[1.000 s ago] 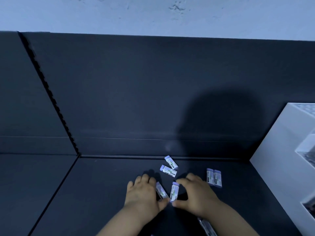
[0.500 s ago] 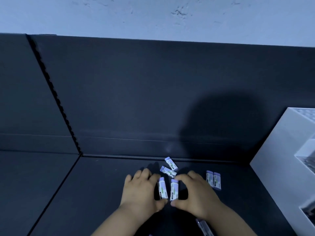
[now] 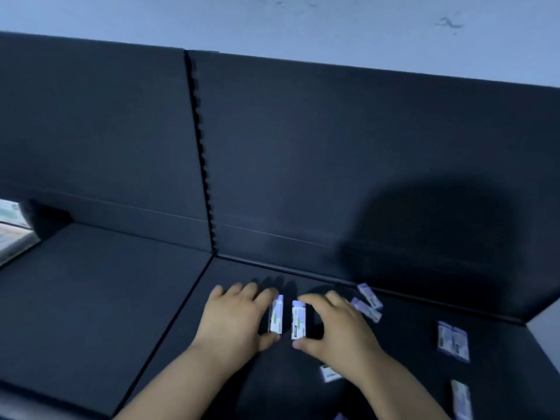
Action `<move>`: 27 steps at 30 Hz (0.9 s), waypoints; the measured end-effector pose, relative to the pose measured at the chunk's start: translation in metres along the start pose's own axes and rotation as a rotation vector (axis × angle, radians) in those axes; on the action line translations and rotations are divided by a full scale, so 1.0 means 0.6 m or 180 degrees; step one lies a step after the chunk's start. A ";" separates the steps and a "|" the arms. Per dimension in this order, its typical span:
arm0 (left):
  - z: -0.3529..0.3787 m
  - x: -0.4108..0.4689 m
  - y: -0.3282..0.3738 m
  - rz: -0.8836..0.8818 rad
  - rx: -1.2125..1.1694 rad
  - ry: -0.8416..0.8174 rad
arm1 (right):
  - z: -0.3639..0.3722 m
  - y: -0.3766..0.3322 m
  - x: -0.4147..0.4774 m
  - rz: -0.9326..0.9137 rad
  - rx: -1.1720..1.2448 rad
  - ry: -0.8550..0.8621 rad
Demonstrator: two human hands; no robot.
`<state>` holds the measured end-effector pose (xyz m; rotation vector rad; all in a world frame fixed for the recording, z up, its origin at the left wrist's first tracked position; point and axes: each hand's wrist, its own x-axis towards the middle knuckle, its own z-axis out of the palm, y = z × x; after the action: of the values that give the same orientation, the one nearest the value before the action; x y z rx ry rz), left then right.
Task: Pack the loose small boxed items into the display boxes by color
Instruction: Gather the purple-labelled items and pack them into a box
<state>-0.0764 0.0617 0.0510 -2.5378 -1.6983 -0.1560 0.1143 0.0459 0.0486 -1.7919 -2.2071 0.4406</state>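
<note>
Between the two grips, on the dark surface (image 3: 91,313), two small boxes lie side by side, parallel and just apart. The left hand (image 3: 239,319) pinches the left-hand box (image 3: 277,318) end to end between forefinger and thumb. The right hand (image 3: 339,331) holds the right-hand box (image 3: 298,319) in the same way, so each grip is closed on its own box. Both boxes are white with a purple cap and a green patch, and so apparently belong to one colour group. The step in hand appears to be gathering like-coloured boxes into a bundle. The next move would call for closing the narrow gap, lifting the pair together and carrying it to a display box, none of which is plainly in view. Right of the right grip lie further boxes: an angled pair (image 3: 366,303) just beyond the knuckles, a touching pair (image 3: 453,344) farther right, a single box (image 3: 330,373) beside the forearm, and an edge box (image 3: 462,398) nearer the wearer. Just beyond the fingertips rises the upright back panel (image 3: 303,147), which limits forward travel. Left of the left grip, past a seam (image 3: 181,313), bare surface offers room for moving.
</note>
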 end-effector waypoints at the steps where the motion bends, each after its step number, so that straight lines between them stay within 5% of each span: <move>1: -0.004 -0.006 -0.028 0.0016 0.0012 0.0072 | 0.007 -0.025 0.012 -0.0016 -0.0002 0.0011; 15: -0.042 -0.134 -0.464 -0.0129 0.0276 0.0281 | 0.131 -0.416 0.157 -0.0144 0.0091 0.0044; 27: -0.053 -0.151 -0.636 -0.0591 0.0086 -0.0003 | 0.173 -0.548 0.277 -0.0478 0.0145 -0.0157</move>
<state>-0.4648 0.1198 0.0757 -2.3589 -1.9212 -0.1426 -0.2551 0.1390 0.0851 -1.5950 -2.3252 0.5030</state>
